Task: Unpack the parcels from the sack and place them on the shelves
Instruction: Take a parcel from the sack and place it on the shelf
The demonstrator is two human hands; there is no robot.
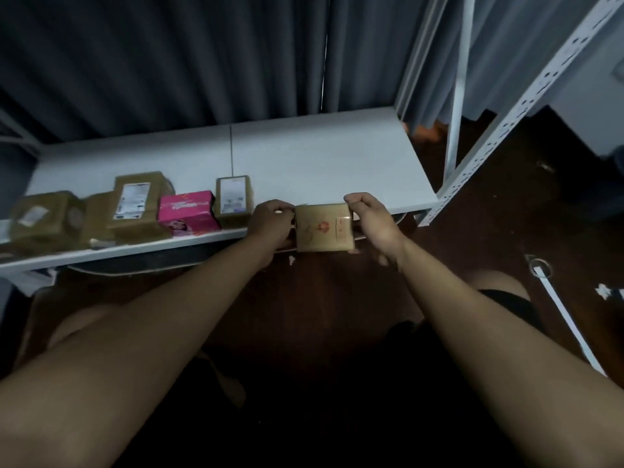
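A white shelf board (320, 157) spans the middle of the frame, with a row of brown taped parcels (135, 204) and a pink box (189, 212) at its left. At centre, over the board's front edge, the left hand (270, 224) and right hand (369, 221) grip a small brown parcel (324, 228) by its sides, fingers curled over its top corners.
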